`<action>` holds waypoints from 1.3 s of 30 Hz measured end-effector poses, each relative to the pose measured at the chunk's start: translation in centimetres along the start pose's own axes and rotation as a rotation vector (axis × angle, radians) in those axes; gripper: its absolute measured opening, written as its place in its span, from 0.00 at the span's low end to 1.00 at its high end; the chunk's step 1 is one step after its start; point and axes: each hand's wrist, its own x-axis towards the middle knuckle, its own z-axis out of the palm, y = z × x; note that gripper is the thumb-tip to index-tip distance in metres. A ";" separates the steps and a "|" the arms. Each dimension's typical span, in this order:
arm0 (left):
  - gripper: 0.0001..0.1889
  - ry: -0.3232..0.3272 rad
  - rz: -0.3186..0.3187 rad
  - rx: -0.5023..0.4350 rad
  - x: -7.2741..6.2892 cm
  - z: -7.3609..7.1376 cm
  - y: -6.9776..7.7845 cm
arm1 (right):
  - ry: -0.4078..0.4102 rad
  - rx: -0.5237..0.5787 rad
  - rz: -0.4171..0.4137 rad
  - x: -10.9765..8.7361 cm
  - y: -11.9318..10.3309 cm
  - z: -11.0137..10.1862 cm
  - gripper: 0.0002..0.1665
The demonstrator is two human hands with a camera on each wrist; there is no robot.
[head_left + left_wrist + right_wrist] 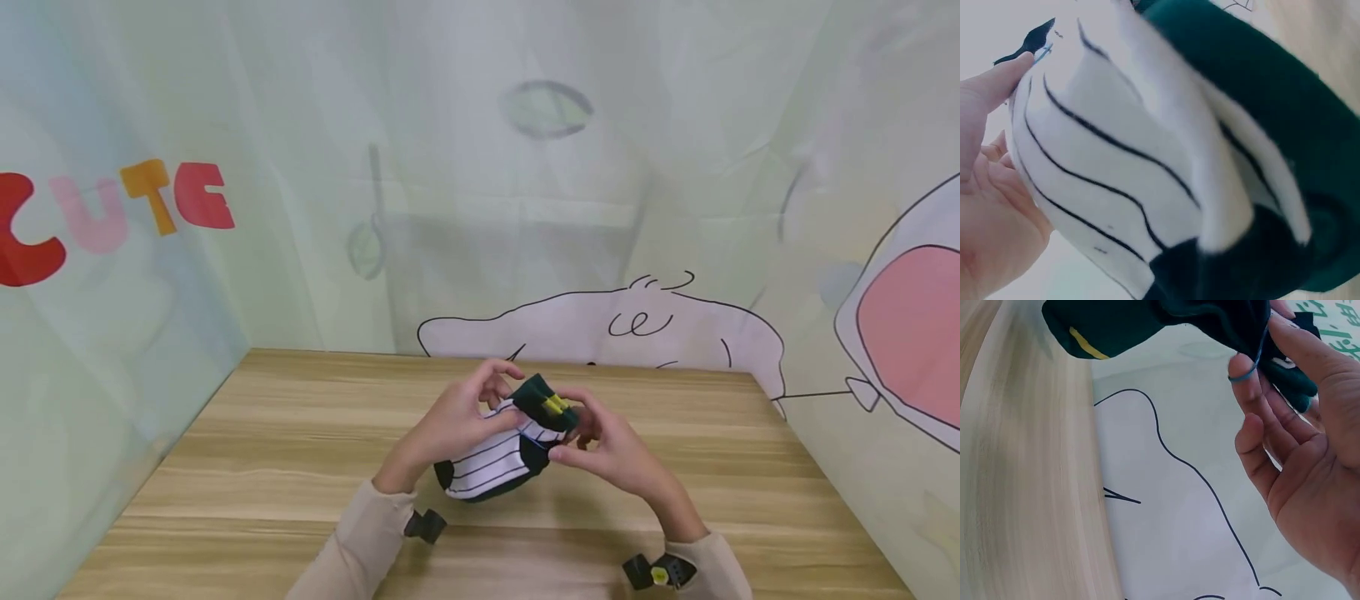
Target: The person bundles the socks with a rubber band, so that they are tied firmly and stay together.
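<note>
A bundle of socks hangs over the table between the two hands. One sock is white with thin dark stripes (483, 473) and dark heel and toe patches; a dark green sock (1116, 325) with a yellow stripe lies against it. My left hand (465, 417) grips the bundle from its left side, thumb on the striped fabric. A thin blue elastic band (1244, 377) runs around the bundle and loops over a fingertip of my right hand (1310, 456). That hand's thumb lies along the band by the green cloth. The bundle hides some right fingertips in the head view.
Beneath the hands is a wood-grain table (300, 433). Pale printed curtains (465, 167) rise behind it and at both sides. A small black device (425, 526) sits at the left wrist, another (658, 572) at the right.
</note>
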 end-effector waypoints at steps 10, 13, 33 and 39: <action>0.21 0.048 -0.091 0.103 -0.2 -1.3 -0.4 | 0.105 -0.042 -0.074 0.1 0.1 -0.2 0.32; 0.19 0.067 -0.083 0.099 -0.2 -1.5 -0.5 | 0.131 -0.081 -0.092 0.0 0.2 -0.4 0.25; 0.17 0.223 0.016 0.081 -0.1 -1.6 -0.1 | -0.056 -0.193 -0.185 -0.3 0.1 -1.3 0.19; 0.15 0.240 0.003 0.105 0.0 -1.7 -0.4 | -0.140 -0.125 -0.252 -0.4 0.1 -1.6 0.27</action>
